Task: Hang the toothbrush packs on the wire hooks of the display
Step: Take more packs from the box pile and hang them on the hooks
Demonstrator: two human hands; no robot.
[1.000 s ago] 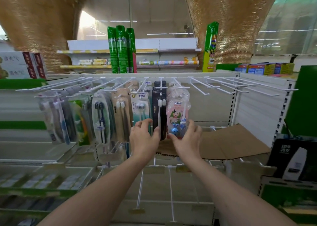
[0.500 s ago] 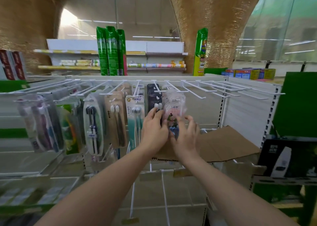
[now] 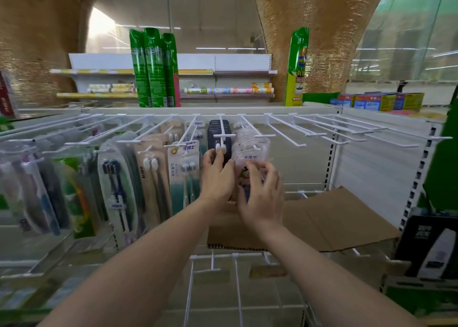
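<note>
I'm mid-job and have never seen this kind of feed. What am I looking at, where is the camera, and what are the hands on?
There is no machine here: a person works with bare hands, and the single camera sits on their head, looking forward and down. In front is a shop display with white wire hooks; those to the right are bare, those to the left carry toothbrush packs. The left hand touches the black packs, and the right hand is on the clear pink packs beside them. Motion blur hides the exact grip. A flattened cardboard box lies on the shelf below.
</note>
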